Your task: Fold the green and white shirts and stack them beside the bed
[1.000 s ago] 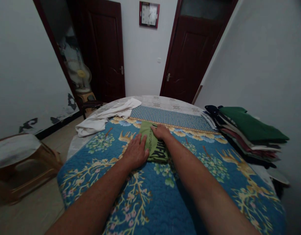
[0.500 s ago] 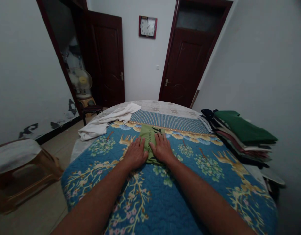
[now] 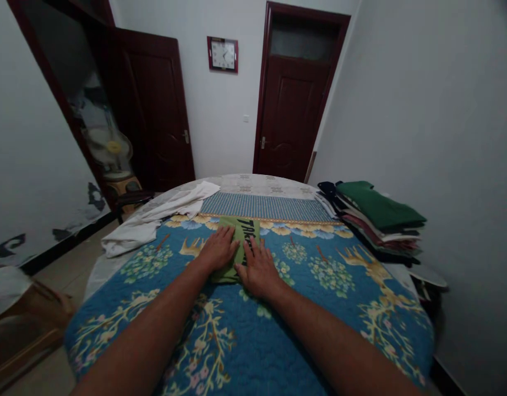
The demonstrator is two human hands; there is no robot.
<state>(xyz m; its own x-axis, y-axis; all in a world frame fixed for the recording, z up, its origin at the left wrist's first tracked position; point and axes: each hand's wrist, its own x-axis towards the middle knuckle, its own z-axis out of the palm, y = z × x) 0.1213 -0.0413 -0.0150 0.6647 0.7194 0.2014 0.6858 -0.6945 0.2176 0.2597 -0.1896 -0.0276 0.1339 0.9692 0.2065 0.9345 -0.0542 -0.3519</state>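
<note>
A small folded green cloth [image 3: 240, 253] with dark lettering lies on the blue flowered quilt [image 3: 273, 335], in the middle of the view. My left hand [image 3: 218, 248] rests on its left part, palm down. On its right part lies my right hand [image 3: 259, 269], flat with the fingers spread. Both hands press on the cloth without gripping it, and they hide some of its surface and lettering.
A crumpled white garment [image 3: 141, 223] lies at the table's left edge. Folded clothes topped by a green one [image 3: 381, 206] are stacked at the right edge. A stool [image 3: 26, 308] stands at left; a fan [image 3: 108, 146] is behind the doorway.
The view has turned a little to the right. My right hand has slid toward me on the cloth, and more of the dark lettering shows. My left hand stays on the cloth's left part.
</note>
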